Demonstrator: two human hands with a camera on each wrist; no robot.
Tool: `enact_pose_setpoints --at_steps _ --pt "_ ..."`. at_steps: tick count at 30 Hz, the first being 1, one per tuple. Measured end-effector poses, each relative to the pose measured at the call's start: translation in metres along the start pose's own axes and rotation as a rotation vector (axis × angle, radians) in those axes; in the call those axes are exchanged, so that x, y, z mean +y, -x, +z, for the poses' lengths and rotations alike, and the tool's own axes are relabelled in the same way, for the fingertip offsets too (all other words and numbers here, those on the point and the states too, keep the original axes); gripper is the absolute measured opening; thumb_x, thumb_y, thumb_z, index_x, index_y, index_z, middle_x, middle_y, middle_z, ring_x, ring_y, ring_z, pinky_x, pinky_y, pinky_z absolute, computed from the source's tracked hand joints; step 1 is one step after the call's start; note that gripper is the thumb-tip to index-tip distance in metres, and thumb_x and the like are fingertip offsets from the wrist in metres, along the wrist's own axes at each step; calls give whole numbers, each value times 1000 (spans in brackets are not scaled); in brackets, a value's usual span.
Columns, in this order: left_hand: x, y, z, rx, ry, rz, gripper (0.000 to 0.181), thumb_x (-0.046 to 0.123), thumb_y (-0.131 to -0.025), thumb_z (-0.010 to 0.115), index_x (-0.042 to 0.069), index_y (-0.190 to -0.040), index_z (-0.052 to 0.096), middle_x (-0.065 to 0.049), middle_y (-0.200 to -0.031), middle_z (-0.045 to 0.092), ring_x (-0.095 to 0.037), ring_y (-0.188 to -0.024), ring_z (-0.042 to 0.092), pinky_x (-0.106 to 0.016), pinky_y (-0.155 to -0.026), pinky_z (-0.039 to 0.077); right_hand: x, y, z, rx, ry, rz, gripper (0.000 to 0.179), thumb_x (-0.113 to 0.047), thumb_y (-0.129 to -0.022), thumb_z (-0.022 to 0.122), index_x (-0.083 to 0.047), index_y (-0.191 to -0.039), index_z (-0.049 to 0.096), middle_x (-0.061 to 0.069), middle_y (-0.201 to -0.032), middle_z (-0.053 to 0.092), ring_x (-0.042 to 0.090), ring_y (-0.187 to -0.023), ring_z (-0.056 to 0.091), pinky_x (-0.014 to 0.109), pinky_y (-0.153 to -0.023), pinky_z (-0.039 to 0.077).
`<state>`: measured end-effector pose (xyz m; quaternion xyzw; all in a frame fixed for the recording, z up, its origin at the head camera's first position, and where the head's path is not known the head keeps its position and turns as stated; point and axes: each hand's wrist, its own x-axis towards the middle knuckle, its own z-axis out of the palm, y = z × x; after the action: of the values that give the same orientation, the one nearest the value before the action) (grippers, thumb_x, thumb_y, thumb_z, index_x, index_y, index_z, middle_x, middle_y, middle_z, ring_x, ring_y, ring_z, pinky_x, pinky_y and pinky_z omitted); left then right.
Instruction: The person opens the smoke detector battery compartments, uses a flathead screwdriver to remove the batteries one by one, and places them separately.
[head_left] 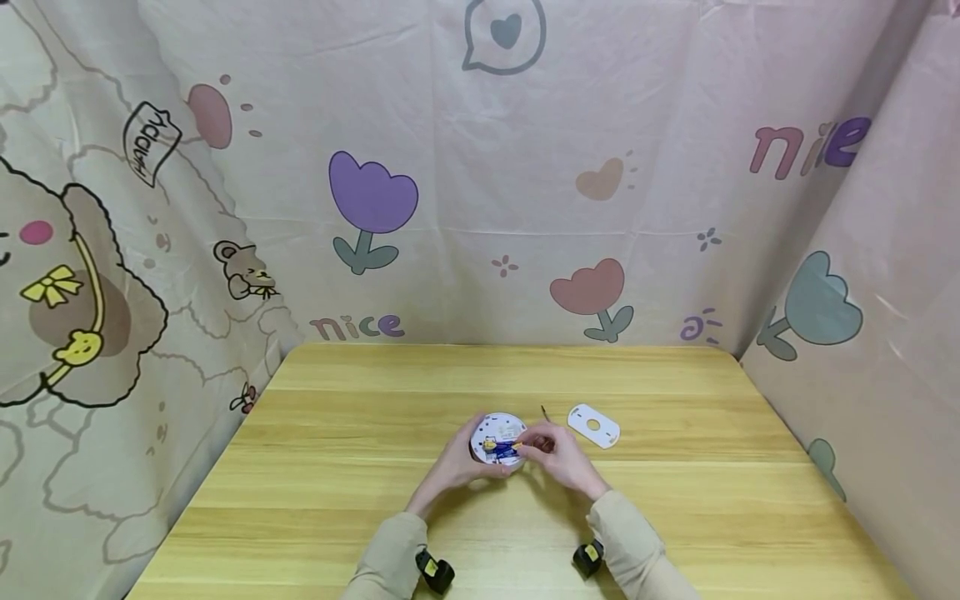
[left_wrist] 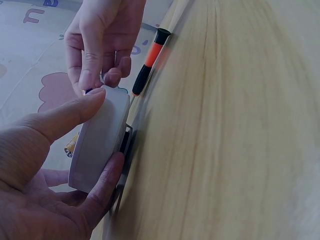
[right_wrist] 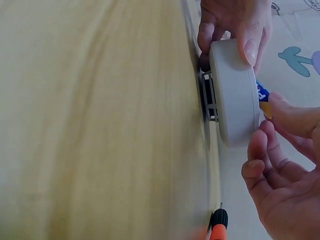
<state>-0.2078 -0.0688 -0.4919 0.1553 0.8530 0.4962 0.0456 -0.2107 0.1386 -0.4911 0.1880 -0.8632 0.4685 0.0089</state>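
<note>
My left hand (head_left: 455, 464) grips a round white smoke alarm (head_left: 501, 424) by its rim, thumb on the near side and fingers round the far side. Its flat back, with holes and a label, faces up. A blue-and-gold battery (right_wrist: 263, 96) lies at that back, pinched by the thumb and fingertips of my right hand (head_left: 562, 456). In the left wrist view a gold battery end (left_wrist: 71, 148) juts out past the alarm. The alarm's slotted front, seen in the right wrist view, points at the table. My right hand partly covers the battery area.
An orange-and-black screwdriver (left_wrist: 152, 61) lies on the wooden table (head_left: 337, 442), partly behind my right hand in the head view. Right of it is a white mounting plate (head_left: 603, 434) with a round centre hole. Printed curtains (head_left: 480, 192) stand behind and at both sides.
</note>
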Motion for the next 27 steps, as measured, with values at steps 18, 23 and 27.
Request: enact_pose_setpoints --at_steps 18,23,27 --pt "-3 1 0 0 -4 36 102 33 -59 81 2 -138 26 -23 -136 37 -41 -123 37 -59 -102 29 3 7 -3 18 -297 39 24 -14 -78 66 -2 -99 63 15 -93 66 19 -78 63 23 -68 53" --pt "0 3 0 29 -42 92 100 36 -60 80 -1 -137 28 -27 -133 40 -43 -119 40 -60 -98 33 9 10 -3 57 -369 54 29 -19 -78 66 -1 -101 63 14 -93 67 26 -77 63 31 -68 55" --pt "0 3 0 24 -31 80 100 33 -60 81 -2 -137 27 -26 -133 40 -42 -120 40 -59 -99 33 9 12 -5 69 -437 50 32 -16 -78 66 4 -103 61 19 -93 66 31 -77 63 38 -69 55"
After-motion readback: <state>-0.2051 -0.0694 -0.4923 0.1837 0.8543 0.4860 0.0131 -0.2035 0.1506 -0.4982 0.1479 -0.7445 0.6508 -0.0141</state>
